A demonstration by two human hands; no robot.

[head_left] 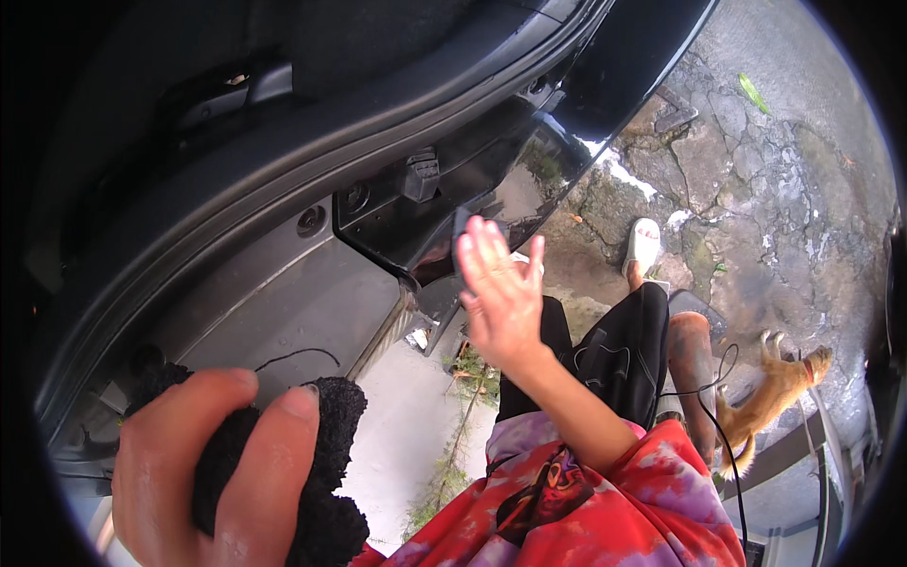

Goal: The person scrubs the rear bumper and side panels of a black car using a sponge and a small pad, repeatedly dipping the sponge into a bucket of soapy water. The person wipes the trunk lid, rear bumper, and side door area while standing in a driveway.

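At the lower left my left hand (217, 463) is closed around a black fluffy cloth (335, 425), with its fingers bent over the pile. My right hand (501, 298) is at the middle, its fingers stretched out flat toward the glossy black car panel (539, 180). A narrow dark edge (461, 231) shows beside those fingertips; whether it is a pad under them or part of the car I cannot tell. Left of that hand lies the dull grey plastic trim (312, 293) of the open car.
A black rubber seal (312, 156) curves along the car opening. A tan dog (779, 406) lies on the cracked stone paving (727, 180) at the right. A thin black cable (726, 435) hangs beside my legs, and my foot wears a white slipper (644, 246).
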